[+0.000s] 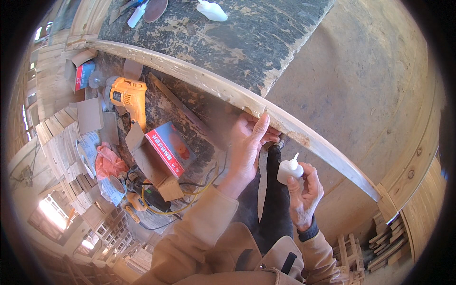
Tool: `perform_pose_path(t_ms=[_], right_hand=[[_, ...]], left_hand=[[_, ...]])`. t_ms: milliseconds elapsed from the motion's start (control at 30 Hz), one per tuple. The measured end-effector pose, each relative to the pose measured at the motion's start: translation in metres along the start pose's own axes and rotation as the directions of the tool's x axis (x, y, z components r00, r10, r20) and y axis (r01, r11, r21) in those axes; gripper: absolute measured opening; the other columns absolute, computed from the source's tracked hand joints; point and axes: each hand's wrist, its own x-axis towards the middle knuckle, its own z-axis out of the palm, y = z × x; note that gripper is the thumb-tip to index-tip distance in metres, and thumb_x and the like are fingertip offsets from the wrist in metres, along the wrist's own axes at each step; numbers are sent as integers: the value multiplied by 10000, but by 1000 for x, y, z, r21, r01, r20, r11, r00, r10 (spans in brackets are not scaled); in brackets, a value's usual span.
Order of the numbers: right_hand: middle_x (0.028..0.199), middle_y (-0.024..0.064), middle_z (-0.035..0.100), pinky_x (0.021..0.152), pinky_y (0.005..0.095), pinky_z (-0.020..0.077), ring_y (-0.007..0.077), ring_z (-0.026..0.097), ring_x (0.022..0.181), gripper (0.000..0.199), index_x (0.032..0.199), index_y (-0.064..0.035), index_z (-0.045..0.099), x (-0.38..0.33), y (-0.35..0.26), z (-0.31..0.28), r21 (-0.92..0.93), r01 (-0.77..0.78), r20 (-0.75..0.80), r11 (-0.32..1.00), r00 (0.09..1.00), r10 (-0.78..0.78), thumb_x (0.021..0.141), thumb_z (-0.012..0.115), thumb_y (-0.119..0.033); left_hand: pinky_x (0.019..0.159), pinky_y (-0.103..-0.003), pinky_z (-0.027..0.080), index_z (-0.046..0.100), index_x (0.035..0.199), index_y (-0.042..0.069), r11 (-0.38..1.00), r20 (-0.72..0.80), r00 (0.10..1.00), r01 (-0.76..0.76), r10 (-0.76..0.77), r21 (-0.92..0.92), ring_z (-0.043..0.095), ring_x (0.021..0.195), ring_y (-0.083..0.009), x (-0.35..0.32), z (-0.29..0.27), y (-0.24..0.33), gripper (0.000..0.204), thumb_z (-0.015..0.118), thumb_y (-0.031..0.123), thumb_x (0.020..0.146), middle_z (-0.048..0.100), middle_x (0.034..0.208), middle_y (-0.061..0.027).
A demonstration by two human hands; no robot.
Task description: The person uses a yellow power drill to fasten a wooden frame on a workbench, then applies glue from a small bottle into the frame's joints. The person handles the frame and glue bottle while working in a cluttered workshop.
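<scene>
A long, pale wooden rail (209, 80) crosses in front of me from upper left to lower right, with a rough, sawdust-like patch near its middle. Closed on its near edge is my left hand (249, 145), thumb against the side and fingers curled beneath; part of the grip is hidden. My right hand (306, 192) holds a white squeeze bottle (286, 173) upright below the rail, its narrow nozzle pointing up. The nozzle is apart from the wood.
On the dark, worn tabletop (185, 42) lie another white bottle (212, 10), a smaller bottle (137, 15) and a round disc (156, 9). Left of my arm are an orange power tool (130, 97), an open red-and-blue box (171, 147) and cables (202, 190). Wood pieces (387, 240) are stacked lower right.
</scene>
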Motion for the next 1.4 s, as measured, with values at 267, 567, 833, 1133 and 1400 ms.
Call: perform_pose_path(t_ms=[267, 567, 833, 1133, 1400], right_hand=[[854, 80, 628, 720, 300, 470, 158, 559, 764, 270, 1063, -15, 636, 4, -2, 2, 6, -16, 12, 1000, 1000, 16, 960, 659, -263], [854, 58, 640, 715, 269, 473, 110, 547, 778, 275, 1059, 14, 639, 19, -12, 9, 128, -185, 78, 974, 981, 176, 972, 643, -247], [837, 85, 655, 721, 289, 494, 120, 577, 776, 256, 1030, 21, 647, 25, -20, 16, 147, -169, 48, 975, 985, 164, 968, 648, -228], [811, 96, 648, 703, 300, 497, 123, 583, 755, 222, 1014, 22, 638, 27, -28, 15, 74, -178, 40, 981, 984, 175, 960, 633, -192], [772, 94, 638, 678, 300, 492, 121, 581, 724, 216, 990, 24, 633, 28, -30, 16, 108, -200, 33, 974, 980, 198, 959, 620, -189]], left_hand=[[721, -266, 563, 549, 1119, 19, 994, -8, 999, -53, 54, 99, 669, 833, -142, 0, 1, 0, 274, 704, 181, 961, 641, 975, -73], [817, -297, 562, 550, 1189, 30, 992, 21, 1000, 16, -19, 124, 664, 943, -155, -12, -12, -2, 266, 618, 219, 1015, 651, 1063, -64], [797, -231, 515, 618, 1096, 17, 980, 23, 979, 201, -201, 8, 630, 869, -92, -56, -12, -3, 236, 713, 180, 954, 655, 966, -36], [775, -216, 503, 657, 1062, 13, 974, 39, 973, 224, -226, 44, 632, 855, -85, -56, -8, 5, 193, 740, 116, 923, 679, 958, -37], [771, -221, 512, 662, 1062, 16, 969, 26, 970, 242, -244, 51, 638, 842, -84, -55, -5, 6, 187, 736, 122, 927, 686, 951, -35]])
